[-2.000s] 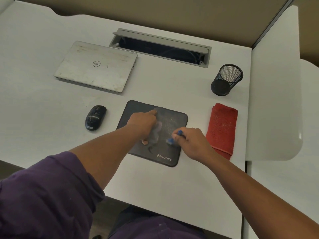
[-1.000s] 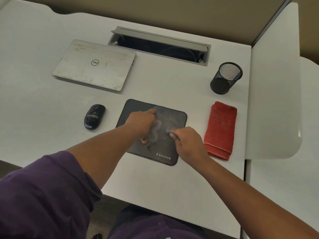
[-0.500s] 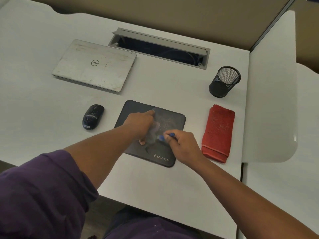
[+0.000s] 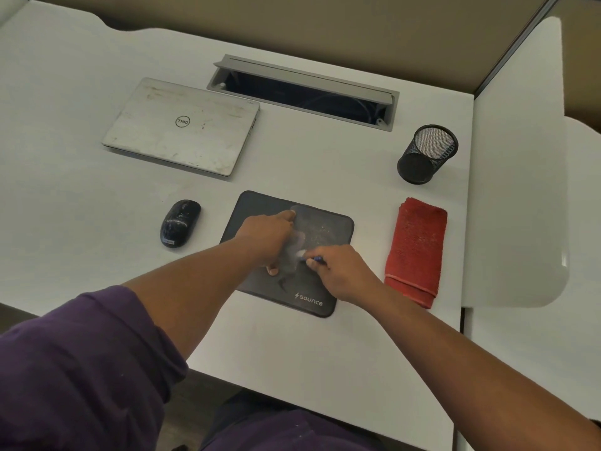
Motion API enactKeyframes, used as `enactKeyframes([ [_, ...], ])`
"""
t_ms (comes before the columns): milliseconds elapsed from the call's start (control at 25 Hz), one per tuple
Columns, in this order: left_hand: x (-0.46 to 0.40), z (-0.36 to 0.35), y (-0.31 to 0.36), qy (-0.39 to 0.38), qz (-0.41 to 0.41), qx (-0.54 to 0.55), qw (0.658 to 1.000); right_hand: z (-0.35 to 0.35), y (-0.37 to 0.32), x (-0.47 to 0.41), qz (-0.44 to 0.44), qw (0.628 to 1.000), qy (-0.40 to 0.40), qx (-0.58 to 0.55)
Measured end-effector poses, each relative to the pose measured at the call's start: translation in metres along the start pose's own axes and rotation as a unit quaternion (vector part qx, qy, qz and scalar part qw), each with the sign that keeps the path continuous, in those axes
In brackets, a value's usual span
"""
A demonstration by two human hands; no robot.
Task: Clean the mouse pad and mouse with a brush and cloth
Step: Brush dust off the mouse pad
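Note:
A dark mouse pad (image 4: 331, 229) marked "sounce" lies on the white desk, with pale dust on its far right part. My left hand (image 4: 265, 237) rests on the pad, finger and thumb gripping a see-through plastic piece (image 4: 297, 242) that stands on it. My right hand (image 4: 341, 273) pinches a small blue brush (image 4: 313, 259); its pale tip touches the plastic piece's right edge. A black mouse (image 4: 179, 222), speckled with dust, sits left of the pad. A folded red cloth (image 4: 416, 249) lies to the pad's right, untouched.
A closed silver laptop (image 4: 182, 125) lies at the back left. An open cable tray (image 4: 305, 89) is set into the desk behind it. A black mesh pen cup (image 4: 426, 154) stands beyond the cloth. A white divider panel (image 4: 514, 190) borders the desk's right side.
My right hand has swept the brush leftward across the pad, up to the clear plastic piece. My left hand has stayed where it was.

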State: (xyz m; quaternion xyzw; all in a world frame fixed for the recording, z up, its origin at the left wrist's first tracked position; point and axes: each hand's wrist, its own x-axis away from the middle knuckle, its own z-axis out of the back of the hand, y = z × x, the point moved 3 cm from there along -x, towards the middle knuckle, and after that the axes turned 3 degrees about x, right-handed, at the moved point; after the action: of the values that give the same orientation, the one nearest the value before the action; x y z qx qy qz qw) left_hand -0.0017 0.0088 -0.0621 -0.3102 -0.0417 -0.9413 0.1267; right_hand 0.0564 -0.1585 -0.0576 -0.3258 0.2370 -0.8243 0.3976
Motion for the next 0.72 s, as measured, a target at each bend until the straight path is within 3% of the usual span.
enactKeyframes([
  [80,0.001,0.0,0.0,0.003,-0.01,-0.005,1.0,0.004,-0.001,-0.002,0.006,0.998,-0.066,0.023],
  [160,0.0,-0.001,-0.001,0.003,-0.001,-0.004,1.0,0.01,-0.005,-0.002,0.026,0.998,-0.022,-0.054],
  [240,0.001,0.0,0.0,0.001,0.001,0.005,1.0,0.013,-0.009,-0.001,0.047,0.997,0.029,-0.051],
  [320,0.002,0.002,0.001,-0.002,-0.003,0.014,1.0,0.004,-0.009,-0.002,0.028,0.999,-0.032,0.012],
  [400,0.002,0.002,0.0,-0.009,0.002,0.004,1.0,-0.004,-0.008,0.0,-0.005,0.995,-0.099,-0.005],
  [560,0.002,0.0,-0.001,-0.002,0.01,-0.007,1.0,-0.007,-0.015,0.008,0.011,0.996,-0.002,-0.09],
  [720,-0.001,-0.003,-0.002,-0.014,0.015,0.026,0.999,-0.017,-0.016,0.008,0.004,0.994,-0.108,0.012],
])
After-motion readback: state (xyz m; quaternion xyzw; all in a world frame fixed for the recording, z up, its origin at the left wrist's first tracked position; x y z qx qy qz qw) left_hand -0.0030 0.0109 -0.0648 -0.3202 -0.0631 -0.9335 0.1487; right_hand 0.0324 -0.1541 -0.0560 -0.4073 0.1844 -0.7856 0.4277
